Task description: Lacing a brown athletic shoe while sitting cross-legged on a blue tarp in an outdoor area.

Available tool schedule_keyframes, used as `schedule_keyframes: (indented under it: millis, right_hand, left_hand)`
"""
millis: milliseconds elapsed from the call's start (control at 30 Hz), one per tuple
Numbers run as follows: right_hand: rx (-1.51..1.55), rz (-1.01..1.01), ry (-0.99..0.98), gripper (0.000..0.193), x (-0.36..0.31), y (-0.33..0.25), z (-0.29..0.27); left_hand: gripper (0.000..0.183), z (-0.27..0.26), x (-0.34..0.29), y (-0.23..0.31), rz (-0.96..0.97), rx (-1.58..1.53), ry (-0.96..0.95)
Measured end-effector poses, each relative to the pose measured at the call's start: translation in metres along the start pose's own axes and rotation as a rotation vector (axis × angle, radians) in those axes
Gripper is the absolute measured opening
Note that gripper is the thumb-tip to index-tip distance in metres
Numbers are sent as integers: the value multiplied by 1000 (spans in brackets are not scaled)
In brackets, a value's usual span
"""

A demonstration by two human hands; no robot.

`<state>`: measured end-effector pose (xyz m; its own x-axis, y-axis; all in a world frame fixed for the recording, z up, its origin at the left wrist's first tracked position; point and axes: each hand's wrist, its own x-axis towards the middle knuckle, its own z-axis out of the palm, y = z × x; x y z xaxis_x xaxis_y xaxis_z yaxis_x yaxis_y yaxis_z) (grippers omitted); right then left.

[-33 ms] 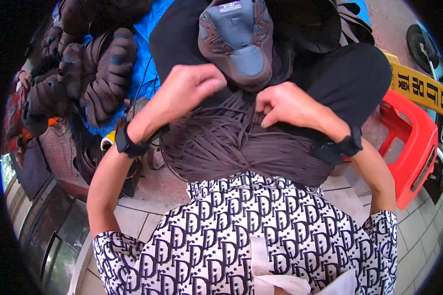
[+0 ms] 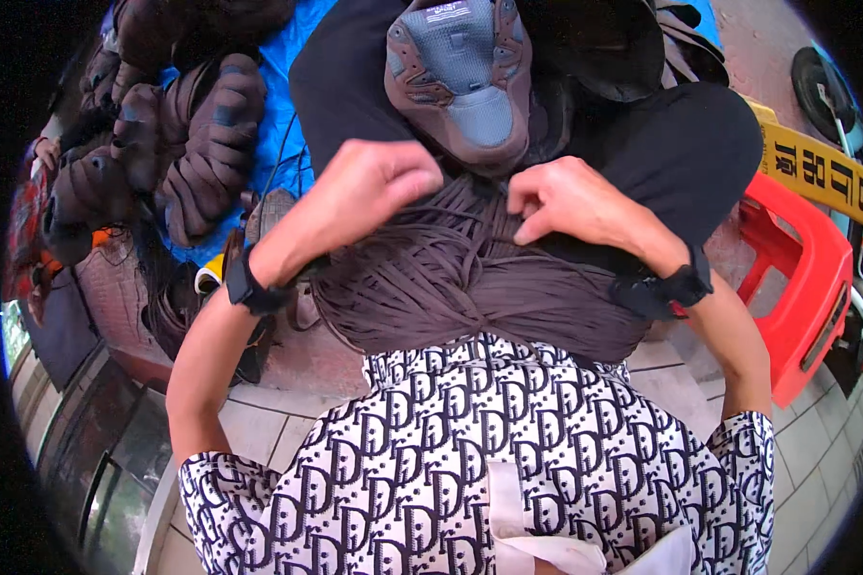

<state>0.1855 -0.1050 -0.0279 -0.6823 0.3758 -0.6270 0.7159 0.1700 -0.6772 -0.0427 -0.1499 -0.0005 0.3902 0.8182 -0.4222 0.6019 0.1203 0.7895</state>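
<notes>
In my lap lies a thick bundle of dark brown shoelaces, gathered tight near its middle. Just beyond it, between my black-trousered legs, a brown shoe upper with a blue-grey tongue and eyelet flaps points its toe toward me. My left hand is over the far left of the laces, fingers curled together and somewhat blurred. Close to the toe's right side, my right hand has its thumb and fingers drawn together over the laces. What either hand grips is too small or hidden to make out.
Many brown shoe uppers are heaped on a blue sheet at the left. A red plastic stool stands at my right, beside a yellow sign board. A person in a plaid sleeve is at the far left edge.
My left hand has come down slightly. My right hand has shifted a little to the right, away from the left. The shoe upper has barely moved.
</notes>
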Motion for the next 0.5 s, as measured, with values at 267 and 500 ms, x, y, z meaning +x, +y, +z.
schedule_keyframes:
  millis: [267,500]
  right_hand:
    - [-212,-191,83,21,-1,12,10]
    - [24,-303,29,25,-4,3,15]
  left_hand:
    - [25,46,0,12,201,132,-139]
    - [15,44,3,26,-9,-82,-178]
